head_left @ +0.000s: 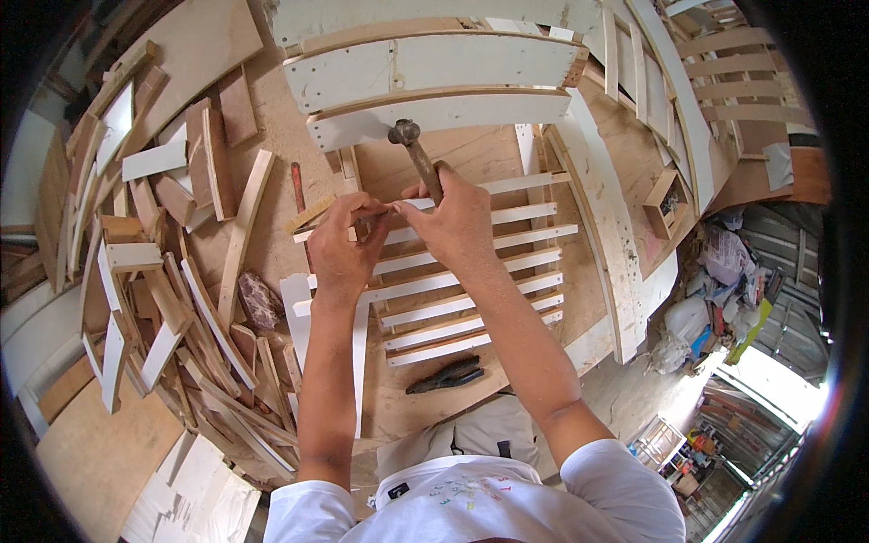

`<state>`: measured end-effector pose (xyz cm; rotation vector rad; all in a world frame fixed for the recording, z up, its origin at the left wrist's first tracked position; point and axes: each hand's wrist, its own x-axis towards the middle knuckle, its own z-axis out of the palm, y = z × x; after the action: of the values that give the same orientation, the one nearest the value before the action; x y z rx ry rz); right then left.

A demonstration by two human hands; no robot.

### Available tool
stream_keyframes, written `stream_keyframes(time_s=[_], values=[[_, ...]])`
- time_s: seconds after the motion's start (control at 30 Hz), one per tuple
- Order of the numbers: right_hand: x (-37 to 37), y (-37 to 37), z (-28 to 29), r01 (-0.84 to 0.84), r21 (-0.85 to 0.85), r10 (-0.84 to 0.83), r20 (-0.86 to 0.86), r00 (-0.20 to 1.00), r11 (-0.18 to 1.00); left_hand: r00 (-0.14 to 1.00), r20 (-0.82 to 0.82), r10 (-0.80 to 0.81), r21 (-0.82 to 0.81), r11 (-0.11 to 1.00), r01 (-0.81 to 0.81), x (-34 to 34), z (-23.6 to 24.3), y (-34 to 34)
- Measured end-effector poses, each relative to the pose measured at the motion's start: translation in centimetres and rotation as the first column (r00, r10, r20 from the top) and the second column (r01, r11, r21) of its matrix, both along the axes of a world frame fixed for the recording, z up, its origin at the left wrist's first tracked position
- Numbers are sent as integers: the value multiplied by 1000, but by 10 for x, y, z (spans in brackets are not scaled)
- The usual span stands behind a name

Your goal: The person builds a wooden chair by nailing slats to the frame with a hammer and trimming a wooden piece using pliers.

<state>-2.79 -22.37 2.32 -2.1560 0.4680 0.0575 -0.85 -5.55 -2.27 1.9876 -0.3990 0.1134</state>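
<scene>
My right hand (457,222) is closed round the handle of a hammer (422,169), whose metal head points away from me. Its thumb and fingertips meet those of my left hand (342,240), which is pinched; anything between the fingertips is too small to make out. Both hands are over a rack of parallel white-edged wooden slats (471,287) lying on the wooden worktop (425,412). Black-handled pliers (445,374) lie on the near side of the slats. Beyond my left hand are a red-handled tool (298,188) and a yellowish strip (309,214), partly hidden.
Wood offcuts (172,308) are heaped at the left, near a reddish stone (261,300). White-faced boards (434,68) stand across the far side. A long curved board (602,235) borders the right, with a small wooden box (665,204) beyond it. Bags (697,317) are piled farther right.
</scene>
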Motion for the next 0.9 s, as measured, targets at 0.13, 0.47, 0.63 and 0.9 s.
stream_keyframes(time_s=[0.13, 0.47, 0.63, 0.9], values=[[-2, -1, 1, 11, -13, -11, 0, 1000, 1000, 1000, 13, -17, 15, 1000, 17, 1, 1, -1], [-61, -6, 37, -174, -60, 183, 216, 959, 983, 1000, -13, -9, 9, 1000, 9, -2, -4, 1], [-76, 3, 31, -212, -201, 261, 266, 928, 956, 1000, 23, -1, 11, 1000, 1, -1, -2, 0], [-78, 6, 29, -208, -252, 279, 289, 916, 945, 998, 64, -9, 9, 1000, 9, 1, 0, 0]])
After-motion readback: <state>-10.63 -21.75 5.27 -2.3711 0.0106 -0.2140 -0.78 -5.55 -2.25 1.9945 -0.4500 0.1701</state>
